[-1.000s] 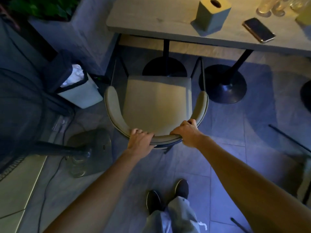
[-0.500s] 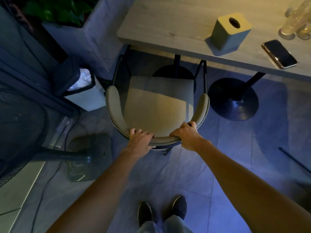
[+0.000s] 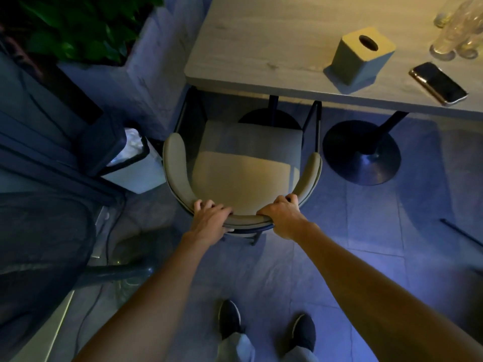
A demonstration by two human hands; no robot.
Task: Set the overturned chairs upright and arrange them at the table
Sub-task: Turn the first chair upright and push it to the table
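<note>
Your left hand (image 3: 211,218) and right hand (image 3: 283,214) each grasp the upright chair (image 3: 243,176) by its backrest, steering it under the bench (image 3: 287,48) edge

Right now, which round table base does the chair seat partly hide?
The left base, straight beyond the chair: only its far arc shows past the seat. The right base sits fully exposed beside the chair's armrest.

Arms: left forearm (image 3: 162,296) and right forearm (image 3: 366,283) are bare along all their visible length.
Hands: left hand (image 3: 209,218) and right hand (image 3: 283,218) are bare.
Trousers: light grey cloth trouser legs (image 3: 235,348), well below the hands, creased at the ankle.
Shoes: dark low shoes with thin pale sole edges, one (image 3: 229,318) below the left hand, the other (image 3: 304,329) below the right.
</note>
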